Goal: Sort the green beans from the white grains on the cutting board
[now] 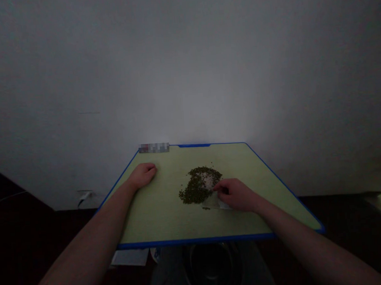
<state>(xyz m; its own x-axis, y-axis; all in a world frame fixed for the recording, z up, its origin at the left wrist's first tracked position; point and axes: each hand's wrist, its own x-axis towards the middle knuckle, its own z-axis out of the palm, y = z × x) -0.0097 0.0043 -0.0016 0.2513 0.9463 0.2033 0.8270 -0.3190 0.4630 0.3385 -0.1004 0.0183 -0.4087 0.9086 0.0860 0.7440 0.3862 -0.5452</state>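
A loose pile of small green-brown grains (195, 191), perhaps beans, lies on the pale yellow-green tabletop (163, 221). A patch of whitish grains (206, 180) shows within its right part. At the pile's right edge is my right hand (235, 194), its fingers curled and the fingertips pinched together against the grains; what they hold, if anything, is too small to make out. Below that hand a thin, see-through sheet or bag (213, 202) lies flat, partly covered. Away to the left, my left hand (143, 174) rests closed on the tabletop, with nothing visible in it.
Blue edging (196, 241) runs around the table. A blurred-out strip (154, 148) lies at the far left corner against the grey wall (186, 74). Below the near edge, a metal bowl (212, 266) sits between my legs. A socket with a plug (85, 195) is at left.
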